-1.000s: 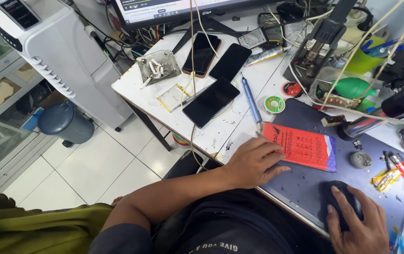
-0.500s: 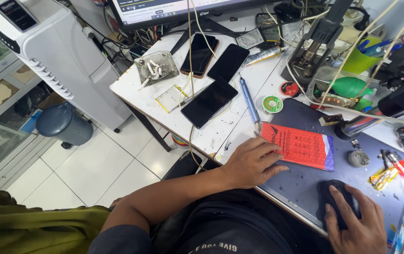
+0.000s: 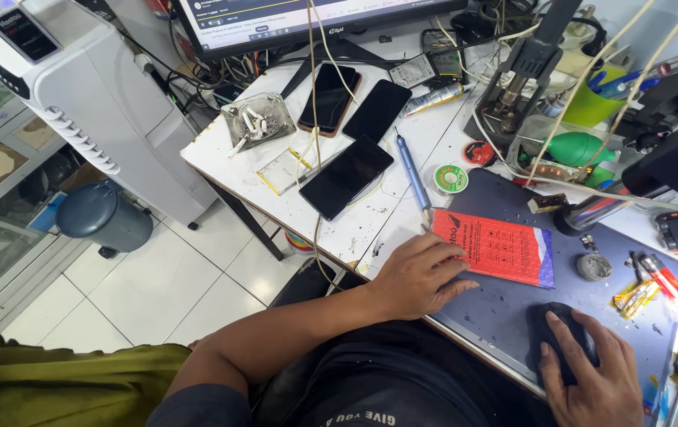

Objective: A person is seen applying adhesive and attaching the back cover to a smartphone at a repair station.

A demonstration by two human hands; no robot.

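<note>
Two hands on the bench: left hand [image 3: 418,277] flat, fingers loosely spread, touching a red rectangular paper packet [image 3: 497,247]; right hand [image 3: 592,375] cupped over a black rounded plastic mouse [image 3: 554,332].

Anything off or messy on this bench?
Mostly clutter. An ashtray with cigarette butts sits beside three dark-screened phones, cables trail across them, and the white tabletop is speckled with dark marks. Left hand rests by the red packet; right hand on the mouse.

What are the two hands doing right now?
Left hand: open, resting on the red packet.
Right hand: curled over a black mouse.
</note>
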